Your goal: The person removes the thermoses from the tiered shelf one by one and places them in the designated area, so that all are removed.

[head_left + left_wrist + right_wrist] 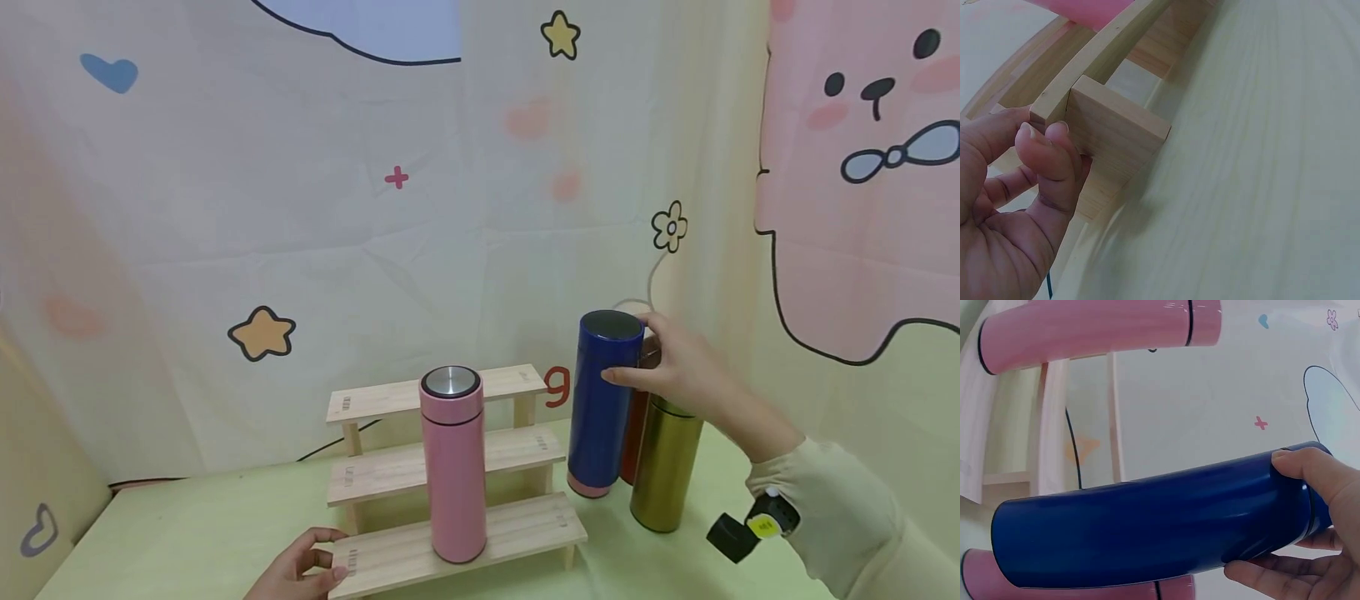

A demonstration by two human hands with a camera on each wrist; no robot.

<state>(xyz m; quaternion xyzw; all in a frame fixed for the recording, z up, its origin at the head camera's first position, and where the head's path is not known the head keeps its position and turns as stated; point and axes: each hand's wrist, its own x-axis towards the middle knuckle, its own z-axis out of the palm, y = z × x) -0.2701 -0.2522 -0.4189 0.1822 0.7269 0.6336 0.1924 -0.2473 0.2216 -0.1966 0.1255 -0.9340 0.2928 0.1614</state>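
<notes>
My right hand (690,371) grips a dark blue thermos flask (597,417) near its top, thumb on one side and fingers around the other. In the right wrist view the blue flask (1141,531) hangs in front of a second pink flask (979,575), which it mostly hides. My left hand (300,568) pinches the left end of the lowest step of a wooden three-step display stand (390,560). A pink thermos flask (456,483) with a steel-topped lid stands upright on that lowest step, right of the stand's middle.
A gold flask (663,475) stands on the pale green tabletop (187,533) below my right wrist. Behind it is a reddish-brown flask (636,433), partly hidden. A printed curtain (337,217) hangs close behind the stand.
</notes>
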